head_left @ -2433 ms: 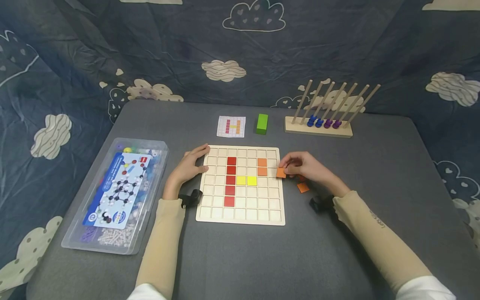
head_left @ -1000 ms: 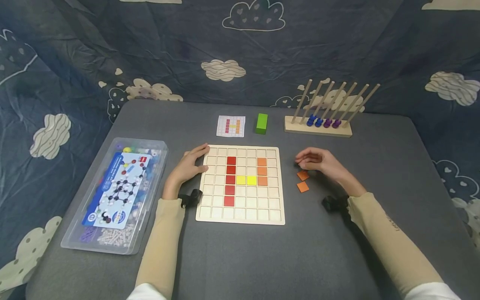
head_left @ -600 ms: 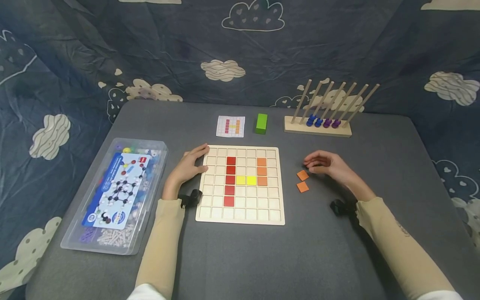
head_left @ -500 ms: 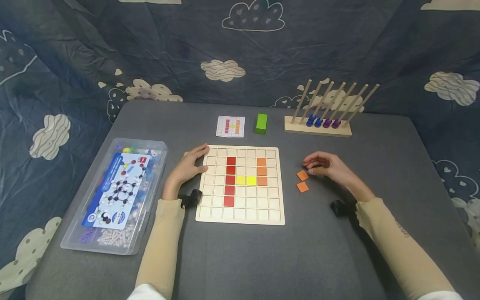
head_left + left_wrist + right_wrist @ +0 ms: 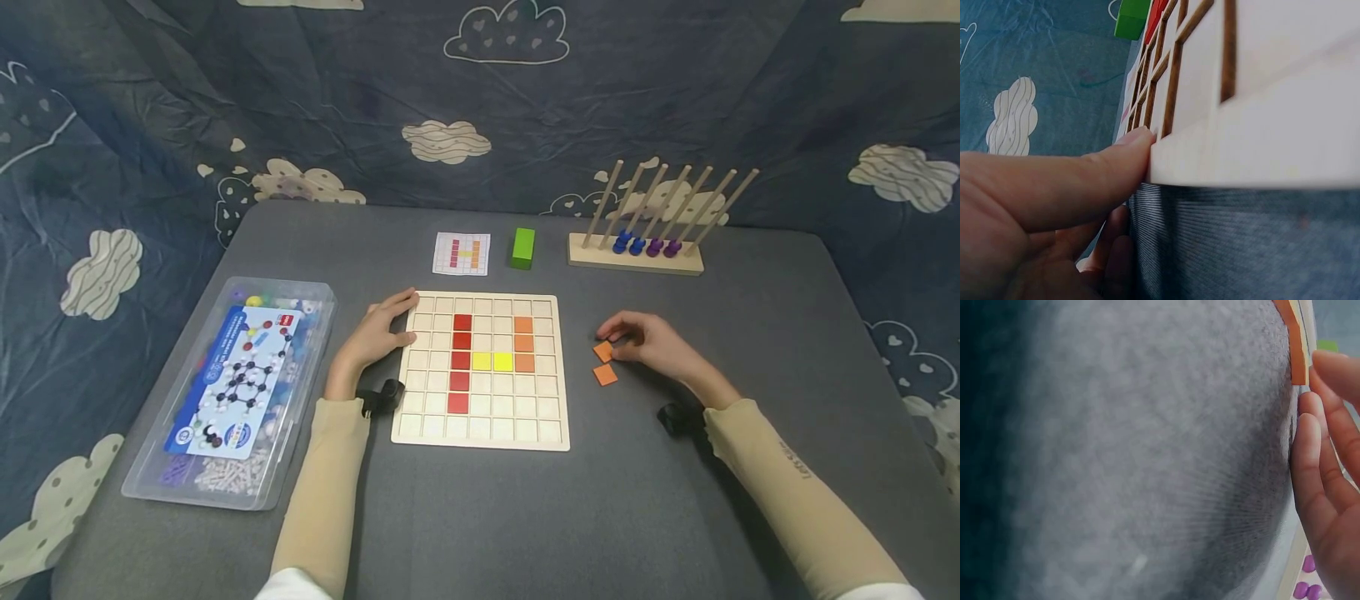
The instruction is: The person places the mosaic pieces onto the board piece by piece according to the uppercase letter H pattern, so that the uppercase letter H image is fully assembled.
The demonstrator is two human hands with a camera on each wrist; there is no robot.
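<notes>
A wooden grid board [image 5: 480,429] lies mid-table, with a column of red tiles [image 5: 460,361], two yellow tiles [image 5: 492,361] and a column of orange tiles [image 5: 523,342] in its cells. At the board's upper left edge rests my left hand [image 5: 375,333]; in the left wrist view its thumb [image 5: 1129,150] touches the wooden side. Right of the board, my right hand [image 5: 645,340] has thumb and index finger at opposite sides of a loose orange tile [image 5: 603,351], pinching it. Another orange tile [image 5: 605,375] lies just below that one.
A clear lidded box [image 5: 225,392] of molecule model parts stands at the left. Behind the board are a small pattern card [image 5: 461,254], a green block [image 5: 522,248] and a peg stand [image 5: 637,261] with blue and purple beads.
My right hand set an orange tile on the board below two others, then withdrew rightward. Now its fingers have come in to the upper loose tile. My left hand stays put.
</notes>
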